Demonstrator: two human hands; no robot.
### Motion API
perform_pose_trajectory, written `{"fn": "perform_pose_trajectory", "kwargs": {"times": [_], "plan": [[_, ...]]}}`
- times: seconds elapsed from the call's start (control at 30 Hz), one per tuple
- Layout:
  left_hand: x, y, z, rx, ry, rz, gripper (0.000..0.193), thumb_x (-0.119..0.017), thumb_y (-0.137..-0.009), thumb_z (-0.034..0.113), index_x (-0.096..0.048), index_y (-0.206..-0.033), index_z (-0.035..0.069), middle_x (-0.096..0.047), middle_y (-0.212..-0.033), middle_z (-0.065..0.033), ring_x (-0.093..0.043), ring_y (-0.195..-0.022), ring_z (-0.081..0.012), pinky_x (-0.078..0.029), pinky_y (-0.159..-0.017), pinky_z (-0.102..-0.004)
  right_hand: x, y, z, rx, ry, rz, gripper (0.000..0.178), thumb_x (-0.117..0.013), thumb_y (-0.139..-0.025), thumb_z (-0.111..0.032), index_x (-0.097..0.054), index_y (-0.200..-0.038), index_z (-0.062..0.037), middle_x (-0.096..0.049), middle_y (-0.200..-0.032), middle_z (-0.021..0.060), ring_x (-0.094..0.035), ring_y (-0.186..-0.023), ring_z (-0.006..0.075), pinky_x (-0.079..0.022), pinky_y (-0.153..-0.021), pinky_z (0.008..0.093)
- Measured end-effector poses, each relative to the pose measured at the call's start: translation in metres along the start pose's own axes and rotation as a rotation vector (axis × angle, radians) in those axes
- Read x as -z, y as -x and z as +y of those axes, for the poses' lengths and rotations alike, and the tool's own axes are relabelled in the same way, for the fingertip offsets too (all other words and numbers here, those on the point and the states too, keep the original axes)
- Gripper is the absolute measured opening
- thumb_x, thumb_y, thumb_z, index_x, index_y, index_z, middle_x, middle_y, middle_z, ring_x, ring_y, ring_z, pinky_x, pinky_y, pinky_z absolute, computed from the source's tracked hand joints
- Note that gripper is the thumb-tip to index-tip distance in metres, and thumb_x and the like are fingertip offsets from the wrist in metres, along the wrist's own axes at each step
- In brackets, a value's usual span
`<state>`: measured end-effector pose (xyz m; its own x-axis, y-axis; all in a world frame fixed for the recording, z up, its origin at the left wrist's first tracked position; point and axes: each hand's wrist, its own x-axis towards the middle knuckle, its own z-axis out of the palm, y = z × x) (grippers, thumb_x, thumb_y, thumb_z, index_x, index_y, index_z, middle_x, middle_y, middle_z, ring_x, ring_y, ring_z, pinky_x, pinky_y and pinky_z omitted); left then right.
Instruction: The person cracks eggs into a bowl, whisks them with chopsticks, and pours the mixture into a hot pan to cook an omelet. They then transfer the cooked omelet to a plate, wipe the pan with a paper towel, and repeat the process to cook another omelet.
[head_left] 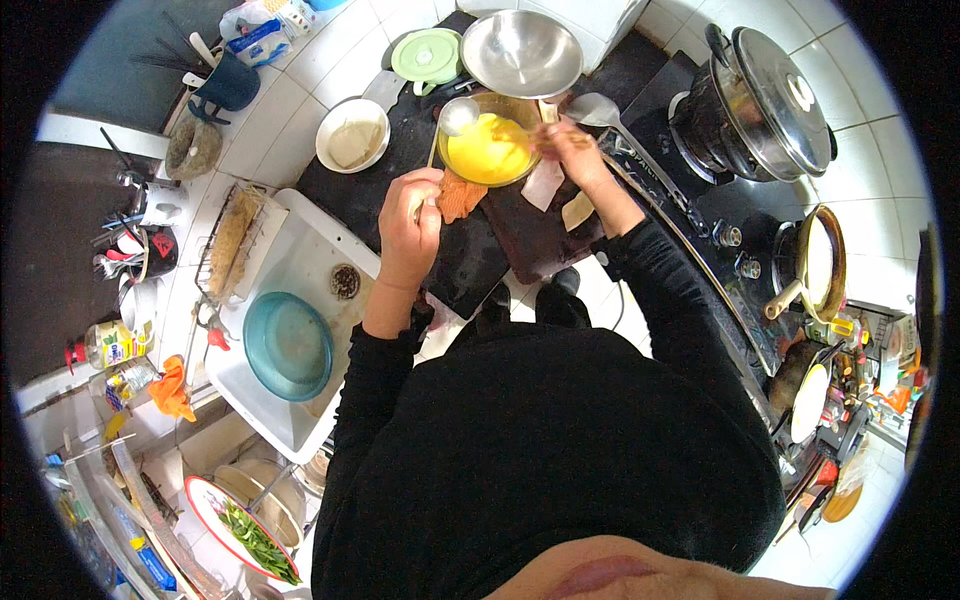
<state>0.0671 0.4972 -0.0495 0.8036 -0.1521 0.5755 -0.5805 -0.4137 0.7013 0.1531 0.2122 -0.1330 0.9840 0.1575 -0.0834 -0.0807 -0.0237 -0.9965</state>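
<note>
A bowl of beaten yellow egg (pixel 487 150) stands on the dark counter in front of me. My right hand (pixel 572 155) is closed round wooden chopsticks (pixel 527 141), which are blurred and dip into the egg. At the bowl's left side, my left hand (pixel 410 217) is closed on the thin handle of a ladle (pixel 459 115); its round head lies over the bowl's far left rim. An orange ridged piece (pixel 461 198) lies between my left hand and the bowl. Pale flat pieces (pixel 543 185) rest on a dark board (pixel 525 240) below my right hand.
Left of me is a white sink (pixel 300 215) with a teal basin (pixel 288 346). A white bowl (pixel 352 135), green lidded container (pixel 427 57) and steel bowl (pixel 521 53) stand behind. On the right are a stove with a lidded pot (pixel 775 100), a large spoon (pixel 597 110) and a pan (pixel 822 262).
</note>
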Motion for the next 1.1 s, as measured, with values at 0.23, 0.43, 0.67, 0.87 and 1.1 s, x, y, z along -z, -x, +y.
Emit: {"fn": "perform_pose_trajectory", "kwargs": {"times": [0.23, 0.43, 0.67, 0.87, 1.1], "plan": [[-0.003, -0.002, -0.001, 0.042, 0.023, 0.001, 0.012, -0.046, -0.083, -0.005, -0.053, -0.091, 0.001, -0.061, -0.105, -0.0157, -0.059, -0.093, -0.0243, -0.048, -0.084, -0.0324, 0.003, -0.002, -0.004, -0.084, -0.007, -0.069, 0.04, -0.046, -0.099, -0.036, -0.06, -0.114, -0.0015, -0.068, -0.097, 0.009, -0.066, -0.093, 0.0198, -0.052, -0.079, 0.0293], [-0.005, -0.003, -0.002, -0.007, 0.0, -0.006, 0.013, -0.046, -0.082, -0.005, -0.053, -0.091, 0.001, -0.061, -0.104, -0.0166, -0.06, -0.093, -0.0266, -0.049, -0.084, -0.0336, 0.007, 0.003, -0.006, -0.006, -0.135, 0.005, 0.029, -0.048, -0.099, -0.026, -0.061, -0.107, -0.0005, -0.068, -0.095, 0.0086, -0.067, -0.088, 0.0181, -0.053, -0.073, 0.0288], [-0.004, -0.004, -0.002, -0.02, -0.006, -0.014, 0.014, -0.046, -0.081, -0.006, -0.053, -0.092, 0.001, -0.061, -0.104, -0.0169, -0.061, -0.092, -0.027, -0.049, -0.083, -0.0341, 0.012, 0.004, -0.002, 0.004, -0.036, 0.081, 0.035, -0.047, -0.099, -0.032, -0.061, -0.111, -0.0026, -0.069, -0.097, 0.0082, -0.066, -0.084, 0.0147, -0.053, -0.074, 0.0293], [-0.002, -0.004, 0.0, -0.008, -0.002, -0.005, 0.015, -0.046, -0.081, -0.006, -0.053, -0.092, 0.001, -0.061, -0.105, -0.017, -0.061, -0.092, -0.0265, -0.049, -0.082, -0.0327, 0.011, 0.001, 0.0, 0.062, -0.061, 0.144, 0.033, -0.047, -0.1, -0.029, -0.062, -0.11, -0.001, -0.069, -0.094, 0.0081, -0.066, -0.083, 0.0169, -0.053, -0.074, 0.0288], [-0.004, -0.003, -0.002, -0.027, 0.008, -0.012, 0.015, -0.046, -0.082, -0.007, -0.053, -0.093, 0.001, -0.061, -0.105, -0.0165, -0.06, -0.093, -0.0252, -0.049, -0.082, -0.0317, 0.003, -0.013, 0.0, 0.065, -0.072, -0.005, 0.032, -0.049, -0.099, -0.029, -0.061, -0.105, -0.0005, -0.068, -0.095, 0.0084, -0.067, -0.089, 0.0181, -0.052, -0.071, 0.0269]]}}
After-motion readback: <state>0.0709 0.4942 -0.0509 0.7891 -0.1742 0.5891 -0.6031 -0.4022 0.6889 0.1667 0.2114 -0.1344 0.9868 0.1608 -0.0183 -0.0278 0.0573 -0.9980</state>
